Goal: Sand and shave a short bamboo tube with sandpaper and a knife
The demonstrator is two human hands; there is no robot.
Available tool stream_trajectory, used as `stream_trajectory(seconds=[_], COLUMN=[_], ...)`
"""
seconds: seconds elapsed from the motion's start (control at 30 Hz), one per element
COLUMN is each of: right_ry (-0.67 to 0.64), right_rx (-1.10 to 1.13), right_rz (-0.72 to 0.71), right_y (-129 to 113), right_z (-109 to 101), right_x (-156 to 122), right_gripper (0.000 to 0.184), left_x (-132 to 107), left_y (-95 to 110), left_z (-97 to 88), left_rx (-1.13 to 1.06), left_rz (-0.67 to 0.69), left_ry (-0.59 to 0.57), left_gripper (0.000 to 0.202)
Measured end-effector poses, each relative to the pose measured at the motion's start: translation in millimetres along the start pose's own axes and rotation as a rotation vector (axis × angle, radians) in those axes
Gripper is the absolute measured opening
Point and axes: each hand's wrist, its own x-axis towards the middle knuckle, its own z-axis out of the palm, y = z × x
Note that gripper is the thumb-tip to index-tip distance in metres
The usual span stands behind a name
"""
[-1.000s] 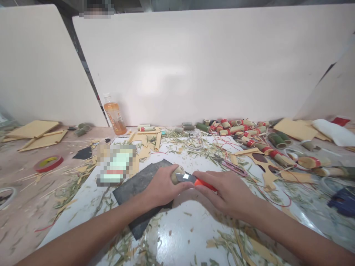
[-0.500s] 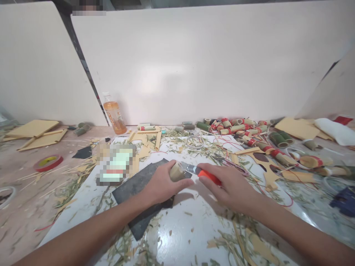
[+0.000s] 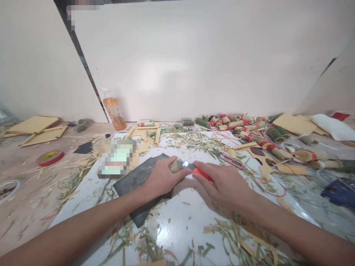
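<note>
A short piece of bamboo is gripped by my left hand, its cut end turned to the right. My right hand is closed round the orange handle of a utility knife. The knife's metal front part meets the right end of the bamboo, close to my left thumb. How deep the blade sits there I cannot tell. Under my left hand lie dark sheets that look like sandpaper, on a white board strewn with green shavings.
Several bamboo pieces with red bands are heaped at the back right. A drink bottle stands at the back left, near a blurred phone. Red tape lies left, pink-handled scissors right. A white panel closes the back.
The knife and my right hand have moved left, bringing the knife against the bamboo's end. The bamboo has turned a little, and its open end shows less. The view has shifted slightly.
</note>
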Motion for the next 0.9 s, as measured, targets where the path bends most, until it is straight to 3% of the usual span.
stream_trajectory(seconds=[0.17,0.47,0.9], right_ry=[0.094,-0.047,-0.062], right_rx=[0.034,0.125,-0.029], right_rz=[0.077,-0.204,-0.285], right_y=[9,11,14], right_z=[-4,2,-13], right_x=[5,2,1], right_gripper=[0.033,0.029,0.033], left_x=[1,2,9], left_y=[-3,-5,-4], left_z=[-0.8,-9.1,-15.4], left_rx=[-0.089,-0.147,0.046], left_rz=[-0.045,0.054,0.110], left_ry=[0.001,-0.154,-0.267], left_gripper=[0.037,0.040,0.043])
